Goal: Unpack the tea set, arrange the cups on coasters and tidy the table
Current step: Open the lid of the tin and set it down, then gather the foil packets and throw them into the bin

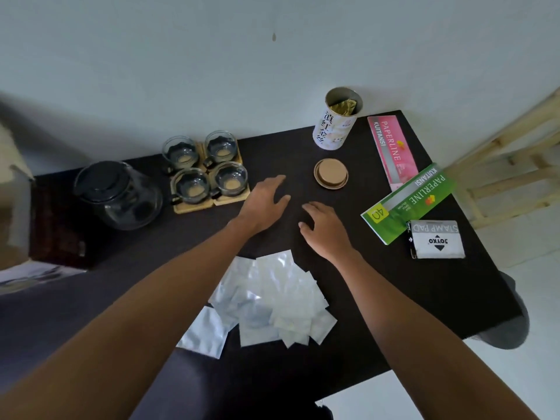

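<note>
Several glass cups point(206, 165) with dark handles stand on square wooden coasters point(194, 207) at the back left of the dark table point(394, 298). Left of them sits a glass teapot point(118, 195) with a black lid. My left hand point(263, 201) hovers open just right of the coasters, fingers spread. My right hand point(321, 225) is open beside it over the bare table middle, holding nothing. Several clear plastic wrappers point(266, 301) lie piled near the front edge, below both hands.
An open tea tin point(335, 122) stands at the back, its round lid point(331, 173) lying in front. A pink receipt book point(391, 150), a green receipt book point(409, 201) and a stamp pad box point(436, 239) lie at the right. A dark box point(57, 225) sits far left.
</note>
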